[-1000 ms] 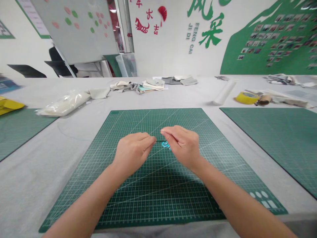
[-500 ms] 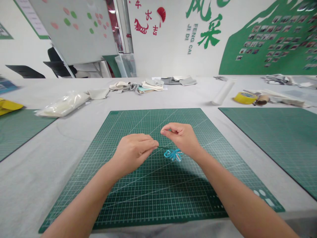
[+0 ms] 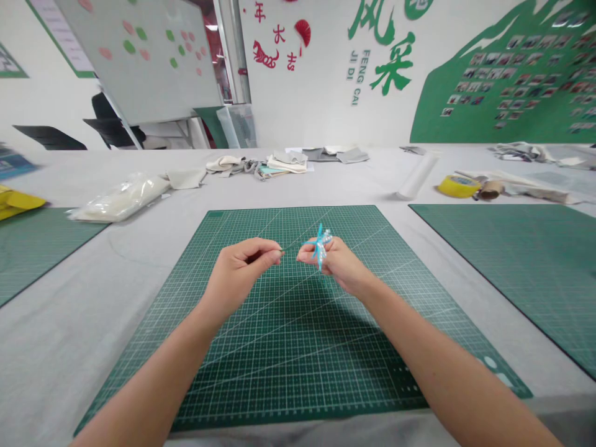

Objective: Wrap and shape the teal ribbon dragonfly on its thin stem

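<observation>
A small blue ornament (image 3: 320, 243) with white beads is up at the fingers of my right hand (image 3: 342, 264), above the green cutting mat (image 3: 279, 366). My left hand (image 3: 244, 267) pinches a thin dark green stem or wire, which runs from its fingertips toward the ornament. The right thumb and fingers are pressed together just behind the ornament; what exactly they grip is partly hidden by it. A small gap separates the fingertips of the two hands.
More cutting mats lie at the left (image 3: 41, 242) and right (image 3: 521, 267). Farther back are a clear plastic bag (image 3: 121, 197), cloth pieces (image 3: 286, 161), a white roll (image 3: 419, 177), yellow tape (image 3: 459, 185) and a yellow item (image 3: 18, 202).
The ornament has risen and turned, from hanging below the hands to standing in front of the right fingers. My left hand has moved slightly up and left, and its grip has rotated.
</observation>
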Demonstrator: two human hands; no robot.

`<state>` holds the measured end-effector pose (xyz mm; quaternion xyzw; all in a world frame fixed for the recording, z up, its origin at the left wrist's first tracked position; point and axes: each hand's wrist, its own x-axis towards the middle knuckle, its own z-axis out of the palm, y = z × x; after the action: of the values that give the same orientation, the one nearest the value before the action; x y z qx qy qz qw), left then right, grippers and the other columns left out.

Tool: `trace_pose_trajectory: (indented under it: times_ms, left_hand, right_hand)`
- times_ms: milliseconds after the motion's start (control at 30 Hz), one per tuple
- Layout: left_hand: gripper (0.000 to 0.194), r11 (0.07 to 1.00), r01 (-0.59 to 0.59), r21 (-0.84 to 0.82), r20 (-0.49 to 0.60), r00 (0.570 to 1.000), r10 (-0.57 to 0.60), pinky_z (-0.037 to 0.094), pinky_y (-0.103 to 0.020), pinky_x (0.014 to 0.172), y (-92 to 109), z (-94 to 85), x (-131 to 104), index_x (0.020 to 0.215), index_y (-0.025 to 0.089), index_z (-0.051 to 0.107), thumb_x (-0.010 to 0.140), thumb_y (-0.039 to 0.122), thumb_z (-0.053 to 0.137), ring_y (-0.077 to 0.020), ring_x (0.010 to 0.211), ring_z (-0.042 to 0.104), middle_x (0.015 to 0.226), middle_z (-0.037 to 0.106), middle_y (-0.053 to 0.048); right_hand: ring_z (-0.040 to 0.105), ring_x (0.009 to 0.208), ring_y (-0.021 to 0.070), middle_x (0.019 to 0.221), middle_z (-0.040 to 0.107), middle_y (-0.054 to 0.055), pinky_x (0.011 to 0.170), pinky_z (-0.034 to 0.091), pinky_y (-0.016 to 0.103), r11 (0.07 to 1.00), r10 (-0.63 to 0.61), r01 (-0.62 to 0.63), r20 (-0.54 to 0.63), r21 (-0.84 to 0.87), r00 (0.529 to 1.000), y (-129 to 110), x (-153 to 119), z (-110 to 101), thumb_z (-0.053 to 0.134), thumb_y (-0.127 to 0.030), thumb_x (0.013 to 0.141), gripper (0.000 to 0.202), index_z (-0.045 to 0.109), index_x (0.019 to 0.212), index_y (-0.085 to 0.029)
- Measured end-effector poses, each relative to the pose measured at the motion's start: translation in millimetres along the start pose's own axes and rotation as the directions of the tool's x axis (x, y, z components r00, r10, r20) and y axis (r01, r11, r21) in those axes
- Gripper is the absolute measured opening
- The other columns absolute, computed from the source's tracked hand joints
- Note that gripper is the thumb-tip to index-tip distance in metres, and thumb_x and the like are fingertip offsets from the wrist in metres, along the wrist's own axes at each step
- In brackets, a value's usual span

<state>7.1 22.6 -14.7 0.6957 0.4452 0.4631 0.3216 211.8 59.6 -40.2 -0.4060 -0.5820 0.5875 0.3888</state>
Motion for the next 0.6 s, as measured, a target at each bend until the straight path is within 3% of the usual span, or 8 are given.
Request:
trace_pose_trajectory:
  times_ms: [167,333,467,600]
  left_hand:
    - [0.013,0.978,0.164,-0.126,-0.163,0.969,-0.184,0.033,-0.021,0.049,-9,1.3,3,0.083,0.020,0.071,0.081,0.033,0.067,-0.0074,0.052,0.039,0.069,0.064,0.002]
    - [0.017,0.978,0.181,-0.100,-0.219,0.955,-0.199,0.033,-0.022,0.048,-8,1.0,4,0.082,0.018,0.070,0.080,0.035,0.066,-0.0075,0.051,0.039,0.068,0.064,0.000]
    - [0.019,0.981,0.179,-0.076,-0.227,0.955,-0.192,0.033,-0.022,0.047,-9,0.4,4,0.081,0.017,0.070,0.081,0.035,0.065,-0.0082,0.051,0.040,0.067,0.063,0.000]
    - [0.018,0.987,0.155,-0.044,-0.228,0.960,-0.161,0.034,-0.022,0.046,-11,-1.0,4,0.082,0.017,0.070,0.081,0.034,0.064,-0.0085,0.050,0.041,0.067,0.064,-0.001]
  right_hand:
    - [0.037,0.056,0.0086,0.059,0.049,-0.004,0.056,0.029,0.026,0.984,-0.138,0.137,0.002,-0.113,0.990,0,-7,14,0.067,-0.027,0.076,0.013,0.065,0.067,-0.018]
    - [0.036,0.055,0.0095,0.057,0.048,-0.004,0.054,0.028,0.026,0.946,-0.203,0.186,-0.040,-0.264,0.978,-6,-19,28,0.064,-0.028,0.080,0.016,0.067,0.068,-0.018]
    - [0.039,0.054,0.0094,0.058,0.052,-0.003,0.053,0.031,0.025,0.943,-0.248,0.223,-0.074,-0.247,0.966,-8,-26,36,0.064,-0.027,0.081,0.015,0.069,0.070,-0.018]
    - [0.038,0.051,0.0088,0.052,0.047,-0.005,0.050,0.031,0.024,0.917,-0.313,0.259,-0.143,-0.302,0.939,-7,-30,42,0.064,-0.026,0.083,0.015,0.069,0.070,-0.019]
